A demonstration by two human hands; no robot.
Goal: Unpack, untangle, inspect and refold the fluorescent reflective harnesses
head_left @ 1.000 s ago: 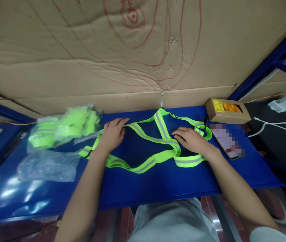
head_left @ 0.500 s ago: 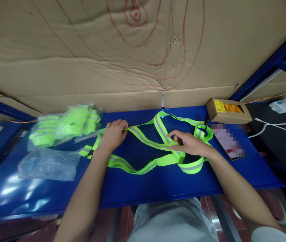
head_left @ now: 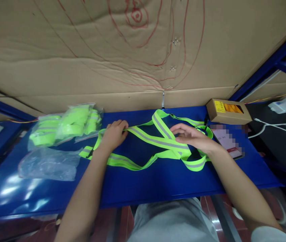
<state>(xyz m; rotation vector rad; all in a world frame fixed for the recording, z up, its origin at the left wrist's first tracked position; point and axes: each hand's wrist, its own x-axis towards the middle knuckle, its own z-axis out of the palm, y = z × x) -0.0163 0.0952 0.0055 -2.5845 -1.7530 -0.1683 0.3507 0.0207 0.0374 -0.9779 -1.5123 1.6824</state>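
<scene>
A neon-yellow reflective vest [head_left: 160,143] of elastic straps with grey stripes lies spread on the blue table. My left hand [head_left: 115,134] is closed over its left upper strap, fingertips curled down on the band. On the right, my right hand [head_left: 192,136] has its thumb and bent fingers at the place where two straps cross, loosely pinching the band. Part of the strap beneath each palm is hidden. A loop of strap hangs in a curve below my right wrist, and a black buckle [head_left: 90,154] shows beside my left forearm.
Clear bags of folded neon straps [head_left: 73,121] lie at the back left, with an emptied plastic bag [head_left: 49,164] before them. A cardboard box [head_left: 230,112], a phone [head_left: 227,141] and white cables [head_left: 279,125] are at the right. A cardboard wall [head_left: 94,77] stands behind.
My right hand has shifted slightly right and up, and the strap crossing has moved right with it. The lower straps have shifted a little. My left hand stays in place.
</scene>
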